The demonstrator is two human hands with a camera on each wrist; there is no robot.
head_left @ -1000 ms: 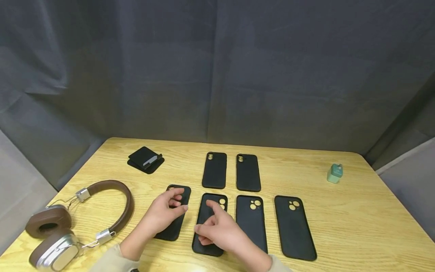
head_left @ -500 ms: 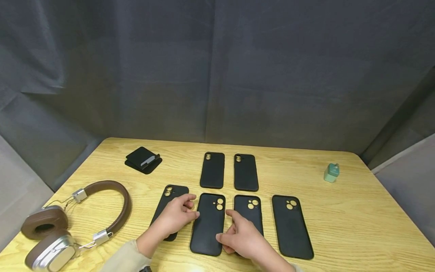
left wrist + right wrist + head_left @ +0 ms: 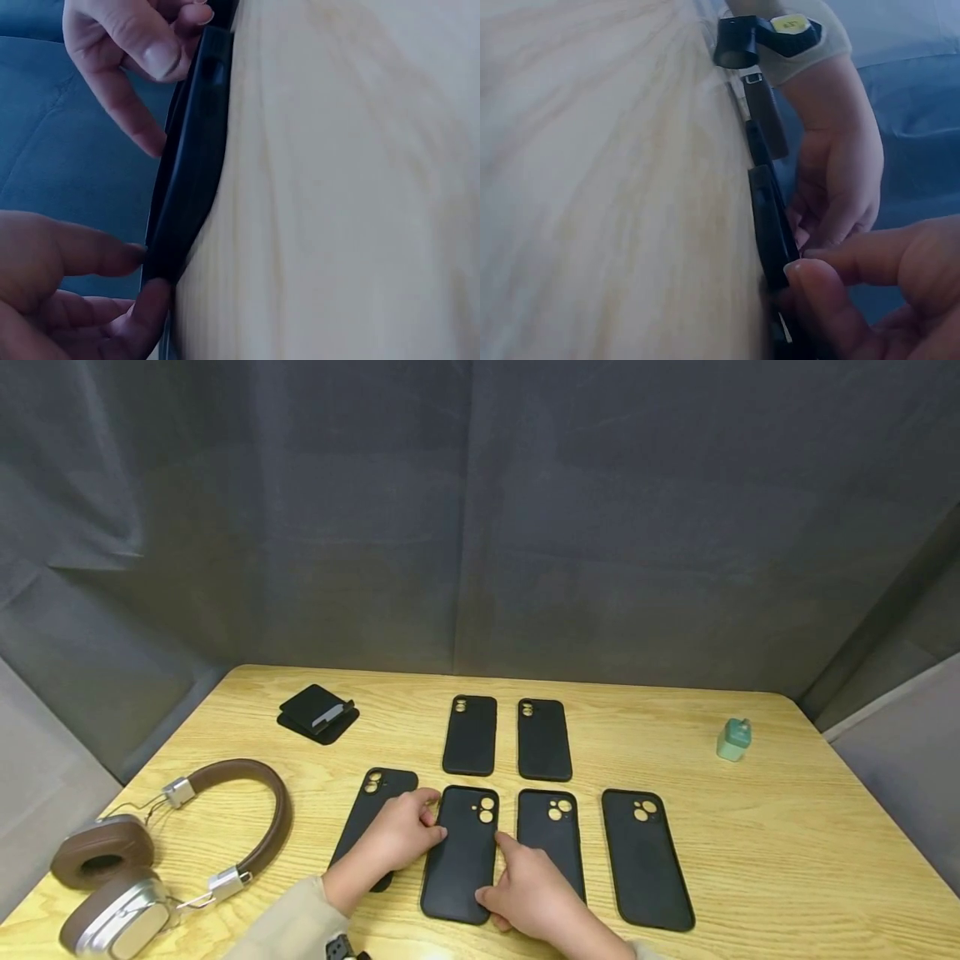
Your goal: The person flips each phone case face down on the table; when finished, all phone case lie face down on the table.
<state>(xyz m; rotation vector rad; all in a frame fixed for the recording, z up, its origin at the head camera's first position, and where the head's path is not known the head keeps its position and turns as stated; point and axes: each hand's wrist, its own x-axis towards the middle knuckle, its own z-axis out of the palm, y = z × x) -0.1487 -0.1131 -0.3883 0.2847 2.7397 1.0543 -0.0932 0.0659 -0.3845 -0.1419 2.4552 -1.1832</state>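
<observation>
A black phone case (image 3: 467, 856), its hollow side up, lies on the wooden table between my two hands. My left hand (image 3: 401, 828) grips its left edge, index finger near the top and thumb lower down. On the right edge, my right hand (image 3: 534, 889) holds it with the index finger at mid-side and the thumb over the lower rim. In the left wrist view the case (image 3: 201, 135) stands out as a thin dark edge with fingers at both ends. Another case (image 3: 358, 825), back side up, lies partly under my left forearm.
Two more hollow-side-up cases, a near one (image 3: 551, 843) and a far one (image 3: 648, 864), lie to the right. Behind are two back-up cases (image 3: 469, 735) (image 3: 544, 739). Brown headphones (image 3: 281, 810), a folded black stand (image 3: 311, 706) and a small green bottle (image 3: 733, 741) stand around.
My left hand has moved right, from over the leftmost case to the middle case's left edge. My right hand has moved off the case's face to its right edge.
</observation>
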